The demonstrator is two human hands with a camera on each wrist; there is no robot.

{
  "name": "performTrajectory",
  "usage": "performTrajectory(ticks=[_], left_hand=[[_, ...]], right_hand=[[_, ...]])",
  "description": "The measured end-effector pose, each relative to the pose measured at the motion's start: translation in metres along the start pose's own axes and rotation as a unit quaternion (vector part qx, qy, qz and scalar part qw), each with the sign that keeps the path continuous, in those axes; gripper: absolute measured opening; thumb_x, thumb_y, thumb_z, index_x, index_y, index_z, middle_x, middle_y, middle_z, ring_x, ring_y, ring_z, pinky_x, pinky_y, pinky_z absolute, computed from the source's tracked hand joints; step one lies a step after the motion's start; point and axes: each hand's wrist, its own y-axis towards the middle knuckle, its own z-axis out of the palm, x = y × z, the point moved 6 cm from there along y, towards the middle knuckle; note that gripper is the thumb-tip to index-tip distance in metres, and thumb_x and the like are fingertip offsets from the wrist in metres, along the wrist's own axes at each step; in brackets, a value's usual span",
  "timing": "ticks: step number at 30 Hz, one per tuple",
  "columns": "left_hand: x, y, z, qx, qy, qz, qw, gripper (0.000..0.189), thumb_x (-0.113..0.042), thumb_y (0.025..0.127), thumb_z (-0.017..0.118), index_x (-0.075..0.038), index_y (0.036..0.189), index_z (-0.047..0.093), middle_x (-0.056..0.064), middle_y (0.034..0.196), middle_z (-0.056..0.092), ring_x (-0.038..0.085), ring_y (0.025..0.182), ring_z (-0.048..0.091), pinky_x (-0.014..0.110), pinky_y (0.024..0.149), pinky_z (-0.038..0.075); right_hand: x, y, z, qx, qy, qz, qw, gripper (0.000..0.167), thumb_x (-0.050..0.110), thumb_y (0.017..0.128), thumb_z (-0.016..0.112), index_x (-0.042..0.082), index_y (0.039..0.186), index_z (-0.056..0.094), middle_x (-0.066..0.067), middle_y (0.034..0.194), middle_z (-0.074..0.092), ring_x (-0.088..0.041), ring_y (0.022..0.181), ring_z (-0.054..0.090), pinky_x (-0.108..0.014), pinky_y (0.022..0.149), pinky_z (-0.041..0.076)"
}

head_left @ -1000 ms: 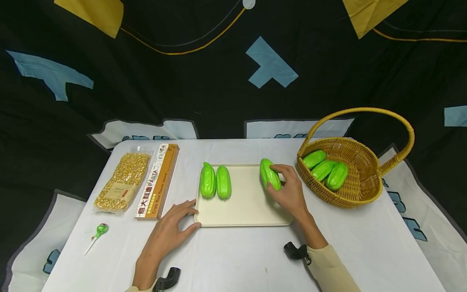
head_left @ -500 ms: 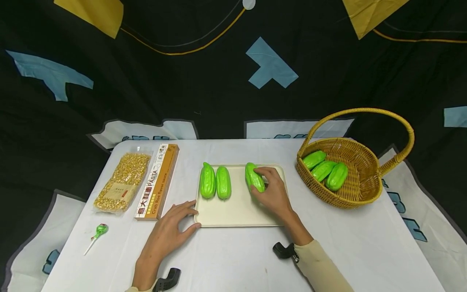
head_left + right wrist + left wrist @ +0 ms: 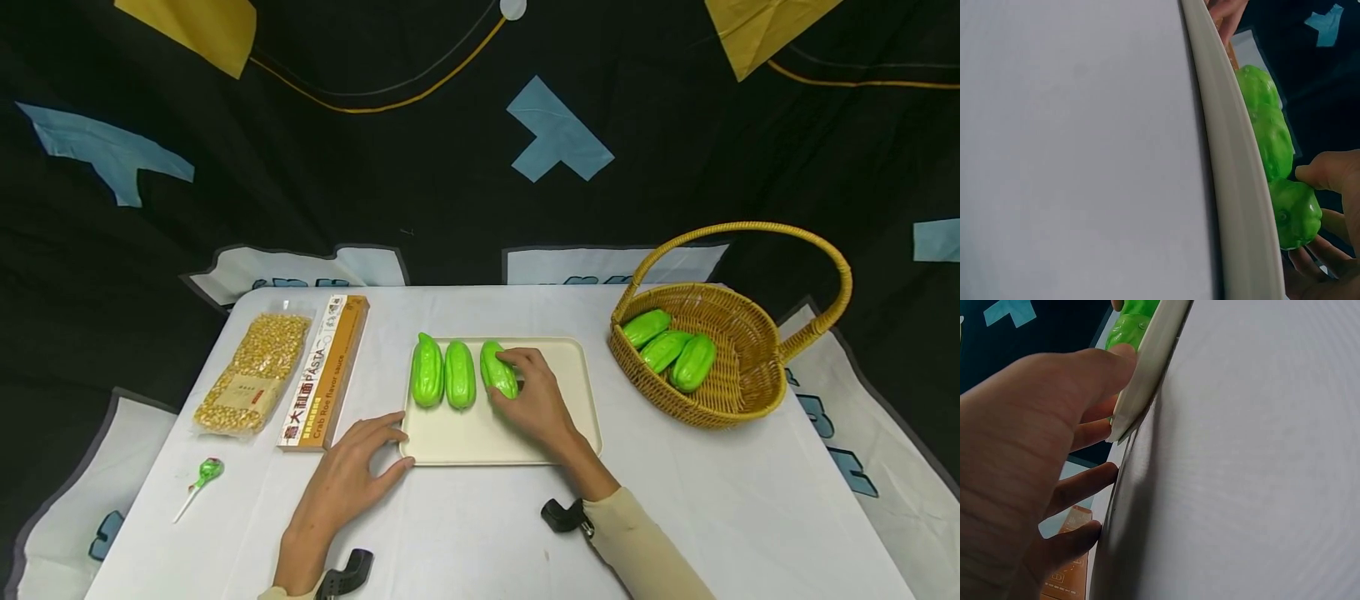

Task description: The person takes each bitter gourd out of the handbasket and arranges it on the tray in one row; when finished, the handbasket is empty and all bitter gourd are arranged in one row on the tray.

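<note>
On the cream rectangular tray [image 3: 450, 442] two glossy green cucumbers lie side by side at the left, the outer cucumber [image 3: 427, 372] and the inner cucumber [image 3: 460, 375]. Just right of them, my right hand [image 3: 536, 408] holds a third cucumber [image 3: 496, 371] between thumb and fingers, low over the tray or on it. The right wrist view shows this held cucumber [image 3: 1296, 219] close beside the others. My left hand [image 3: 348, 471] rests at the tray's front left corner with fingers spread; in the left wrist view its thumb [image 3: 1119, 362] touches the rim.
A wicker basket [image 3: 731, 333] with a tall handle stands at the right, holding several cucumbers. Left of the tray lie a pasta box [image 3: 330, 375], a bag of corn kernels [image 3: 255, 367] and a lollipop [image 3: 206, 475]. A dark curtain [image 3: 420, 183] hangs behind the table.
My right hand has carried the third cucumber leftward from the tray's right side to near the other two. My left hand has stayed at the tray's corner.
</note>
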Motion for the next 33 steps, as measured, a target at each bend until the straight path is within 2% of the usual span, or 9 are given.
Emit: performTrajectory(ticks=[7,14,20,26,33], left_hand=[[0.000,0.002,0.000,-0.009,0.001,0.011,0.9999,0.033,-0.029,0.084,0.095,-0.017,0.111,0.079,0.002,0.146,0.069,0.026,0.129,0.066,0.045,0.110,0.055],[0.001,0.003,-0.001,-0.001,-0.003,0.000,1.0000,0.034,-0.032,0.085,0.094,-0.017,0.112,0.078,0.002,0.147,0.068,0.026,0.132,0.064,0.046,0.112,0.054],[0.001,0.003,0.000,-0.004,-0.001,-0.001,1.0000,0.034,-0.033,0.086,0.093,-0.018,0.112,0.078,0.001,0.147,0.068,0.026,0.132,0.064,0.046,0.111,0.055],[0.001,0.002,0.000,-0.015,-0.004,0.006,0.9999,0.033,-0.030,0.085,0.094,-0.018,0.111,0.078,0.002,0.146,0.068,0.028,0.131,0.065,0.048,0.111,0.055],[0.001,0.001,0.001,-0.002,-0.008,-0.006,0.9999,0.032,-0.032,0.086,0.093,-0.019,0.111,0.078,0.001,0.147,0.068,0.026,0.133,0.064,0.046,0.112,0.054]], right_hand=[[0.003,0.002,0.009,0.011,-0.001,0.008,0.9999,0.057,0.016,0.088,0.089,0.003,0.140,0.067,-0.015,0.139,0.058,-0.030,0.126,0.063,-0.041,0.098,0.063],[0.010,0.006,0.012,0.023,-0.054,0.022,0.9980,0.063,0.027,0.089,0.090,0.008,0.144,0.065,-0.012,0.141,0.057,-0.029,0.128,0.062,-0.046,0.109,0.055],[0.014,0.008,0.015,0.037,-0.067,0.018,0.9969,0.065,0.029,0.090,0.089,0.007,0.146,0.064,-0.013,0.143,0.057,-0.030,0.132,0.059,-0.047,0.114,0.052],[0.015,0.005,0.013,0.044,-0.078,0.010,0.9959,0.065,0.031,0.091,0.088,0.007,0.147,0.063,-0.013,0.146,0.056,-0.030,0.136,0.057,-0.046,0.117,0.050],[0.017,0.001,0.003,0.038,-0.093,0.001,0.9949,0.063,0.032,0.094,0.086,0.008,0.147,0.063,-0.014,0.148,0.056,-0.033,0.138,0.055,-0.049,0.116,0.050]])
